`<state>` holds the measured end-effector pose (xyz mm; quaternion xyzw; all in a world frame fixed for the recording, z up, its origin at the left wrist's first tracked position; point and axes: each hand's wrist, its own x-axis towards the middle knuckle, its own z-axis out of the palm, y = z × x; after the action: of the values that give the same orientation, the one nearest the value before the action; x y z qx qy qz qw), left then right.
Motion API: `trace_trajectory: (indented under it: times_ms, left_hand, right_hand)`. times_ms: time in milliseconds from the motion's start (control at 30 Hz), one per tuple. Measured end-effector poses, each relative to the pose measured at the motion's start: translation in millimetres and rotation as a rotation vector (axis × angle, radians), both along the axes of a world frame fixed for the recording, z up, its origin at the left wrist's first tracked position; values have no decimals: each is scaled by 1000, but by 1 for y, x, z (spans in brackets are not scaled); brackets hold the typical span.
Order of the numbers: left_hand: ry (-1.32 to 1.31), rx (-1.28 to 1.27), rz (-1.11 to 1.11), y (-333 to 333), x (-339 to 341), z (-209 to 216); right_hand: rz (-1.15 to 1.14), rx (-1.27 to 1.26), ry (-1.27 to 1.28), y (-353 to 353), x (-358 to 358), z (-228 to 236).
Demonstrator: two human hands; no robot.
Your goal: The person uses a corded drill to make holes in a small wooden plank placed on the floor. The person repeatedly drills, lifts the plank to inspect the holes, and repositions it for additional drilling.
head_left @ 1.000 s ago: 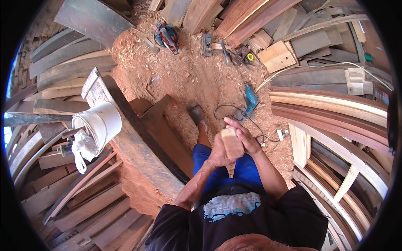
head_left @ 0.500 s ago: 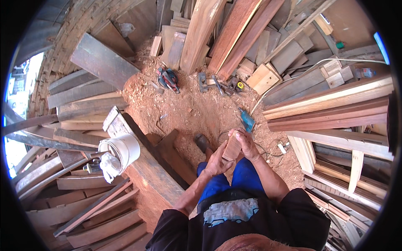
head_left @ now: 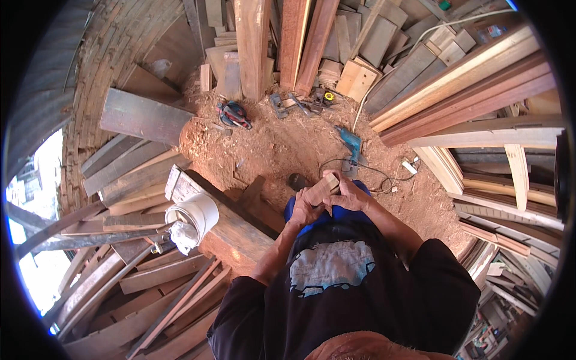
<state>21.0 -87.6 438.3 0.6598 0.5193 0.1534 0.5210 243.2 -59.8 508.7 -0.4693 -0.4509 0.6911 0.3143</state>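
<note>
A small block of brown wood (head_left: 321, 189) is held over my lap between both hands. My left hand (head_left: 306, 210) grips its near left end, fingers wrapped around the side. At the far right end, my right hand (head_left: 348, 195) has its fingers and thumb closed on the block. The block lies slanted, its right end farther from me. Its underside is hidden by my hands.
A blue power drill (head_left: 349, 144) with a cord lies on shavings ahead. Farther off are a red-and-black power tool (head_left: 234, 114) and a yellow tape measure (head_left: 328, 96). A white bucket (head_left: 201, 213) stands on a timber beam (head_left: 231, 237) at left. Planks (head_left: 252, 48) lean all around.
The block has turned from steeply upright to a more sideways slant, and my left hand has shifted its grip along it. The whole view has swung, moving the surroundings.
</note>
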Motion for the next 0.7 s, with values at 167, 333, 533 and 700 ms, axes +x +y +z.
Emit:
trace_trajectory:
  times_ms: [167,333,533,700]
  left_hand:
    - [-198,-101,51,-5,4,-2]
    - [20,-6,-153,3,5,-13]
    - [2,-42,-249,49,28,39]
    - [-102,3,-314,84,56,93]
  right_hand:
    - [80,156,-371,-4,12,7]
    - [89,231,-456,4,19,0]
    - [17,445,-503,9,45,13]
    - [42,479,-387,34,82,74]
